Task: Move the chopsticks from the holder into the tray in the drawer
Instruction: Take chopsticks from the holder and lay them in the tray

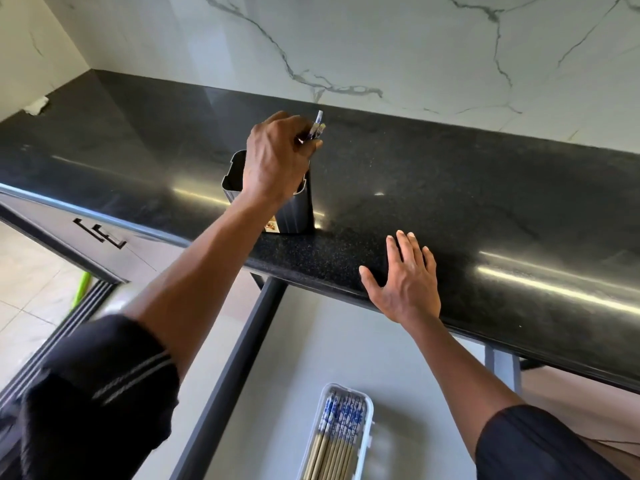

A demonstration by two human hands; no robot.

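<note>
Left hand (277,157) sits directly over the mouth of the dark holder (294,209) on the black counter (450,202), fingers closed around a small bunch of chopsticks (317,128). Only their blue-and-white patterned tops show, sticking out past the fingers on the far side of the hand; the rest is hidden behind the hand and inside the holder. Count in the grip: at least two tips visible, exact number cannot be told. Long axis near upright, tops leaning slightly away and to the right.

Right hand (403,278) lies flat on the counter's near edge, palm down, fingers spread apart, holding nothing; well right of the holder.

One holder, standing upright near the counter's front edge.

Below the counter, the drawer (277,358) is pulled open. One white tray (367,410) rests on its floor. Tray chopsticks (337,434): roughly eight to ten, packed side by side, parallel, patterned ends pointing toward the counter, plain ends toward the person; lower ends cut off by the frame edge.
</note>
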